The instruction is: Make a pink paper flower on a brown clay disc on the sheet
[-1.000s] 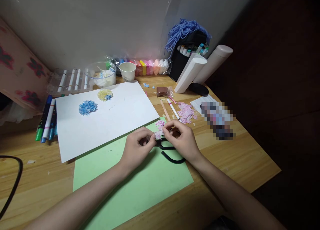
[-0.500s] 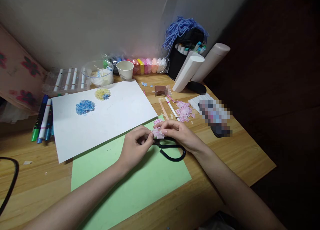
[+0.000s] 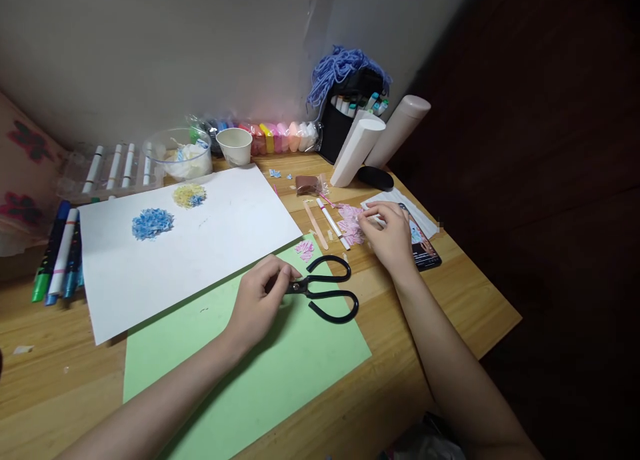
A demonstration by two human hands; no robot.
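My left hand (image 3: 263, 293) is closed around the blade end of black-handled scissors (image 3: 299, 287), whose two loops point right over the green paper (image 3: 240, 380). The blades are hidden under my fingers. At the right, my right hand (image 3: 390, 237) has its thumb and fingers bent together at the edge of a pile of pink-streaked paper scraps (image 3: 350, 223). Whatever is between those fingertips is too small to make out. One pink-streaked paper piece (image 3: 304, 250) lies on the green paper's top corner, just above the scissor handles.
A white sheet (image 3: 225, 240) with blue and yellow clusters overlaps the green paper. Near the scraps are a marker (image 3: 333, 223), a wooden stick (image 3: 316, 225) and a phone (image 3: 423, 243). A paper cup (image 3: 235, 147), tub (image 3: 177, 157) and white bottles (image 3: 357, 153) stand behind.
My hands have parted: the right has moved from the pink piece near the scissors to the scrap pile. My left hand stays at the scissors. The view has shifted slightly.
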